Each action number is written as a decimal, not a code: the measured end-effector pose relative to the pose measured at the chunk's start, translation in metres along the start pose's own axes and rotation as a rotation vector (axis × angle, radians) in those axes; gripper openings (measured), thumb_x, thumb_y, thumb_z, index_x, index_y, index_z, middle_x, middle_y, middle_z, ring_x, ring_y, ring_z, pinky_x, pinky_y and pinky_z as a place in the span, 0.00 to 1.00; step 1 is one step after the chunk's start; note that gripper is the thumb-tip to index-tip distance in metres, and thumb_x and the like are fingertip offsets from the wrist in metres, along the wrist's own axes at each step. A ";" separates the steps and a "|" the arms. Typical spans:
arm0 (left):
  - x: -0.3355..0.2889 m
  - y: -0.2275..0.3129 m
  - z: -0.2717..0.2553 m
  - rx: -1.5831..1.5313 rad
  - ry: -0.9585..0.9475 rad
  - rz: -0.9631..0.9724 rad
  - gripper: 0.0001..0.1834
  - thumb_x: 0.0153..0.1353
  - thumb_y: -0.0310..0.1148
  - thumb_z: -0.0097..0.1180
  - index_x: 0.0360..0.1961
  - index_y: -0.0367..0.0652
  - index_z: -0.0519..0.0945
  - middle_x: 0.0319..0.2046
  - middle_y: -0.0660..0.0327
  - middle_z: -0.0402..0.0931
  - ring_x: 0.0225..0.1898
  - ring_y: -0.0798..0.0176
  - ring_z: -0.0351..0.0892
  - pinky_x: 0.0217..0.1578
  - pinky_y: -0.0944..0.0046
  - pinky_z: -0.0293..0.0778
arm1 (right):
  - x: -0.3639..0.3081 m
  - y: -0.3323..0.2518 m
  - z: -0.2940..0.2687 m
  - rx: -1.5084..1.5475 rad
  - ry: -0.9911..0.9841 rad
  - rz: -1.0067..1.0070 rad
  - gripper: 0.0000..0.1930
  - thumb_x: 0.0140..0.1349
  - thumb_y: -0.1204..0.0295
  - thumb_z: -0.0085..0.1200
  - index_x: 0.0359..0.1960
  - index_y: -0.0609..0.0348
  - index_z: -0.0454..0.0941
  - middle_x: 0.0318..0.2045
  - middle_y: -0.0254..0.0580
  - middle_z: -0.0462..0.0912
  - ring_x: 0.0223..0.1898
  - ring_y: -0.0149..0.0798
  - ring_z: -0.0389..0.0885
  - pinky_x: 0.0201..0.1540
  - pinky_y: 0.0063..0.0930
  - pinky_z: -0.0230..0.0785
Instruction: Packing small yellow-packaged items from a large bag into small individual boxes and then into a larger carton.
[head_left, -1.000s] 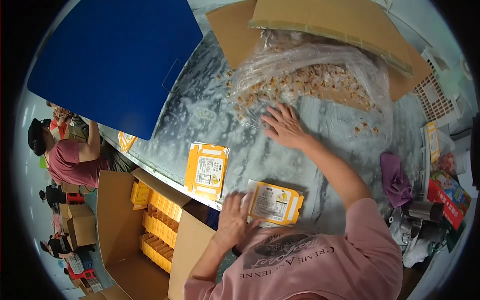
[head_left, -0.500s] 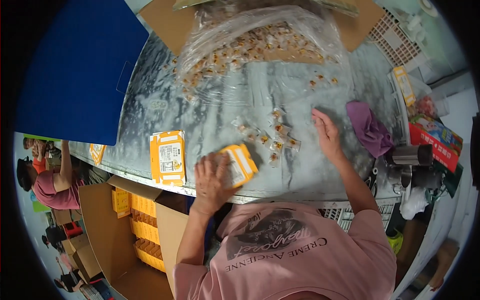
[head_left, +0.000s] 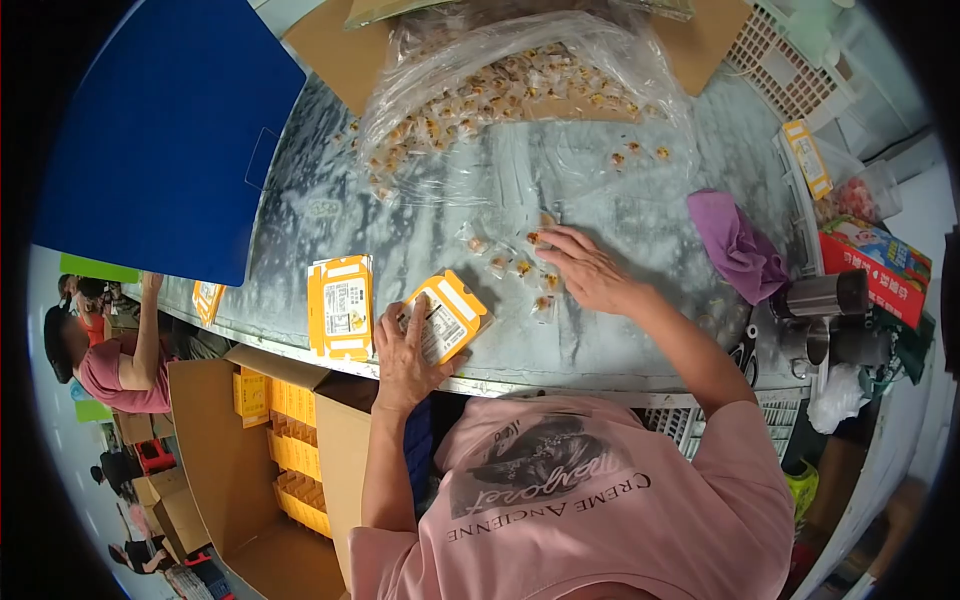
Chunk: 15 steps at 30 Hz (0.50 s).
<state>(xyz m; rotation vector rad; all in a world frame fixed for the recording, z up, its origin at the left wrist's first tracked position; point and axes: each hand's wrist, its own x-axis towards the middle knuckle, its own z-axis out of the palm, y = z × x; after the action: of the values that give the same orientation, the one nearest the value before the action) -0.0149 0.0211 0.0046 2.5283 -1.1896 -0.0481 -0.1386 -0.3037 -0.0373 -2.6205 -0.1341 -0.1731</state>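
Note:
My left hand (head_left: 404,360) is on a flat yellow-and-white carton (head_left: 447,318), fingers over its top and thumb at the lower edge. Its near part is hidden by the hand. My right hand (head_left: 590,272) reaches over a small group of clear-wrapped sweets (head_left: 522,268) with yellow-brown centres, its fingers stretched out and the tips touching those at the far side. Some sweets lie under or behind these fingers. Left of my left hand is another flat yellow carton (head_left: 341,308), possibly a stack.
A clear plastic bag (head_left: 510,95) spills many wrapped sweets at the back. Right stand a purple cloth (head_left: 735,245) and a metal cup (head_left: 825,295). A blue panel (head_left: 165,140) rises at left. Below the table edge, a cardboard box (head_left: 215,450) holds yellow cartons (head_left: 295,455). A co-worker (head_left: 120,365) is far left.
My right hand has moved left onto the sweets, and some of them have shifted. The carton under my left hand has slid slightly left and turned.

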 end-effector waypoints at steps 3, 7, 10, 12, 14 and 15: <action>-0.001 -0.002 0.000 -0.002 0.001 0.008 0.57 0.36 0.45 0.80 0.69 0.43 0.63 0.58 0.43 0.62 0.60 0.40 0.61 0.62 0.42 0.61 | -0.012 0.005 0.001 -0.001 0.013 0.043 0.24 0.63 0.78 0.49 0.63 0.62 0.68 0.67 0.46 0.63 0.70 0.50 0.55 0.72 0.40 0.52; -0.003 -0.004 0.000 -0.005 0.021 0.010 0.57 0.36 0.45 0.80 0.69 0.43 0.64 0.58 0.43 0.62 0.60 0.40 0.61 0.62 0.41 0.61 | -0.034 -0.001 0.001 -0.040 0.052 0.035 0.22 0.64 0.77 0.50 0.62 0.63 0.69 0.66 0.46 0.64 0.70 0.50 0.56 0.71 0.40 0.53; -0.003 -0.003 0.000 -0.027 0.029 0.011 0.57 0.37 0.45 0.80 0.69 0.42 0.64 0.58 0.42 0.61 0.60 0.39 0.61 0.62 0.41 0.61 | -0.042 -0.004 0.006 0.055 0.119 0.041 0.22 0.64 0.78 0.50 0.61 0.63 0.69 0.66 0.47 0.64 0.70 0.50 0.57 0.71 0.42 0.54; -0.003 -0.003 0.001 -0.033 0.028 0.011 0.57 0.37 0.45 0.80 0.69 0.42 0.64 0.58 0.42 0.61 0.61 0.39 0.61 0.62 0.41 0.61 | -0.041 -0.006 0.010 0.050 0.153 0.041 0.22 0.63 0.79 0.51 0.60 0.63 0.70 0.65 0.47 0.65 0.70 0.51 0.56 0.71 0.43 0.55; -0.002 -0.004 0.001 -0.037 0.027 0.007 0.57 0.37 0.45 0.80 0.69 0.42 0.64 0.59 0.42 0.61 0.61 0.39 0.61 0.62 0.41 0.60 | -0.044 -0.010 0.009 0.041 0.158 0.047 0.22 0.64 0.79 0.51 0.61 0.63 0.70 0.66 0.47 0.65 0.69 0.50 0.59 0.69 0.43 0.57; -0.003 -0.005 0.002 -0.036 0.024 0.011 0.57 0.37 0.45 0.80 0.69 0.42 0.63 0.59 0.42 0.61 0.61 0.39 0.60 0.62 0.41 0.60 | -0.046 -0.015 0.006 0.032 0.161 0.053 0.22 0.64 0.79 0.50 0.61 0.64 0.69 0.66 0.47 0.65 0.68 0.49 0.62 0.68 0.42 0.59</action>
<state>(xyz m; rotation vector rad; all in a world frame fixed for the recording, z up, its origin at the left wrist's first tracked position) -0.0135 0.0255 0.0008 2.4842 -1.1832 -0.0358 -0.1851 -0.2906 -0.0425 -2.5630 -0.0121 -0.3590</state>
